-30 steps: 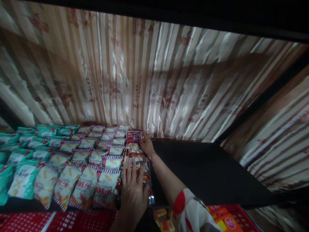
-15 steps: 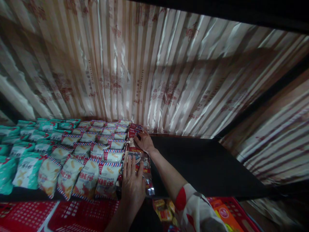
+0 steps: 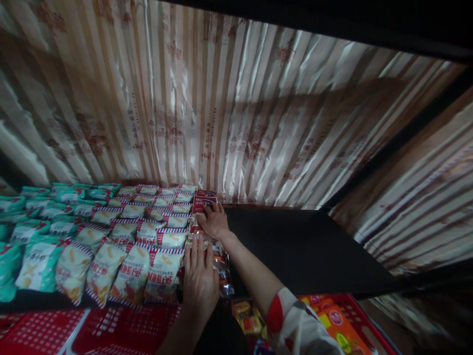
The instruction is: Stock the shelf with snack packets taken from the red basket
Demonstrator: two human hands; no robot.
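Observation:
My left hand (image 3: pixel 200 281) lies flat over the near part of a row of dark red snack packs (image 3: pixel 204 199), fingers stretched out toward the back. Farther in, my right hand (image 3: pixel 216 221) rests on the same row with its fingers spread. The packs lie on a black shelf (image 3: pixel 291 246), and both hands partly cover them. Right beside the row, on its left, stand several white snack bags (image 3: pixel 162 273) with red and blue striped edges. Neither hand is wrapped around a pack.
Several teal snack bags (image 3: pixel 40 264) fill the shelf's left end. Striped, printed sheeting (image 3: pixel 244 108) hangs behind the shelf. Below its front edge are red baskets (image 3: pixel 121 330), yellow packs (image 3: pixel 251 323) and an orange package (image 3: pixel 340 325). A dark bar (image 3: pixel 399 143) slants at the right.
The view has shifted slightly. My left hand stays flat on the packs, and my right hand's fingers look more spread over the row than before.

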